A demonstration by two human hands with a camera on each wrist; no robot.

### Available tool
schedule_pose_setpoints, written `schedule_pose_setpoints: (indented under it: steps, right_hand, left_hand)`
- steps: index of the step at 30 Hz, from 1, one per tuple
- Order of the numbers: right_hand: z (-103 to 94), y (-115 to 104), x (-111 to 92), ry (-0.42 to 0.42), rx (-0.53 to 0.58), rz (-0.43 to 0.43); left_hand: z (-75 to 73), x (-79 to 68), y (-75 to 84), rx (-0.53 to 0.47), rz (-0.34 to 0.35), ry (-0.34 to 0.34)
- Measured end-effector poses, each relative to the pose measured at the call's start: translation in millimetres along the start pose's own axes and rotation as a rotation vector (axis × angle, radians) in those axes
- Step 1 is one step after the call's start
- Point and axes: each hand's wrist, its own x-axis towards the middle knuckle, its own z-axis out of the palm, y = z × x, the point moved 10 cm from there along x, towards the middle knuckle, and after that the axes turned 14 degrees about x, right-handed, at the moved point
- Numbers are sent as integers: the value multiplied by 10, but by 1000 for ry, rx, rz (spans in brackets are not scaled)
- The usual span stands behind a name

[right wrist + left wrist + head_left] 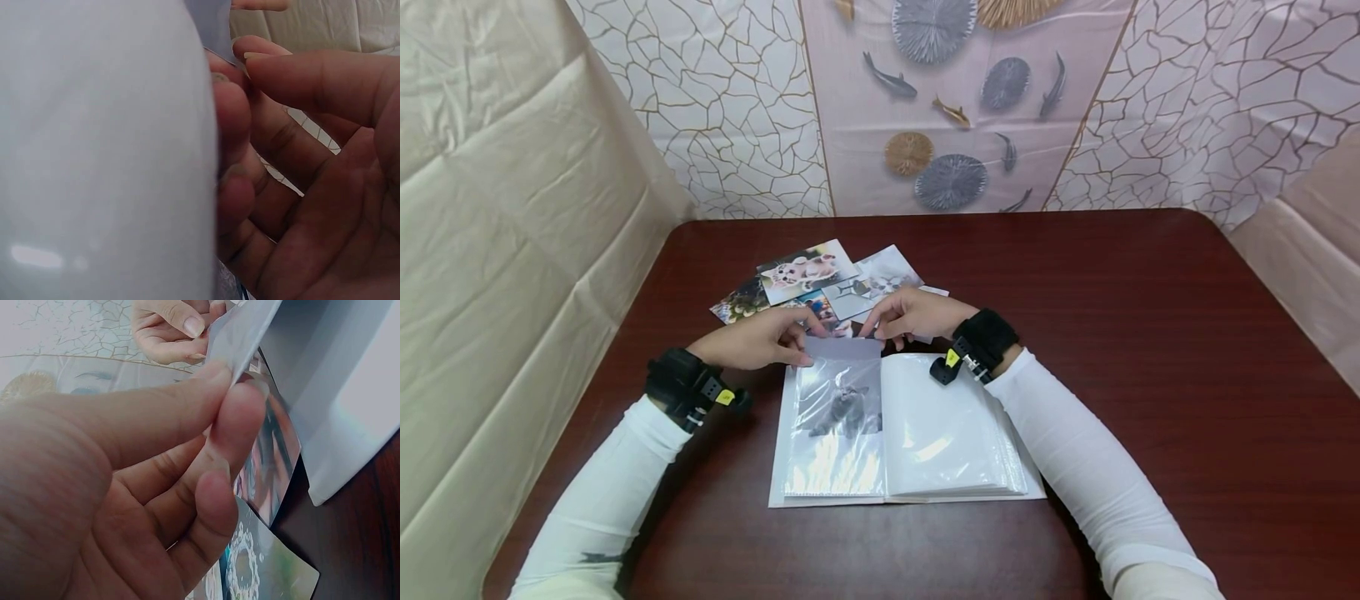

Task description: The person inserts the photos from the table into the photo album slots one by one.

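Note:
A white photo album (936,421) lies open on the table, with clear plastic sleeves on both pages. In its left sleeve sits a grey photo (844,348) of a furry animal, the upper edge sticking out above the sleeve. My left hand (760,340) pinches the top left edge between thumb and index finger; the left wrist view shows this pinch (234,394) closely, though I cannot tell whether plastic is caught too. At the photo's top right corner, my right hand (919,315) pinches with thumb and finger. The album's right page blocks much of the right wrist view.
Behind the album, several loose photos overlap, among them a pink cat picture (805,271) and a pale grey one (887,271). The dark red-brown table (1150,358) extends to both sides. Patterned cloth (745,100) hangs behind its far edge.

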Motion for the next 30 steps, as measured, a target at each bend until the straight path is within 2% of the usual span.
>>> schedule_pose_setpoints:
  steps: [11,30]
  right_hand:
    - [6,-1,-5,8,-14,19]
    - [42,32,-17,-44,-19,63]
  left_hand:
    - [3,19,-24,10,14,3]
    - [-1,12,14,15,62,-1]
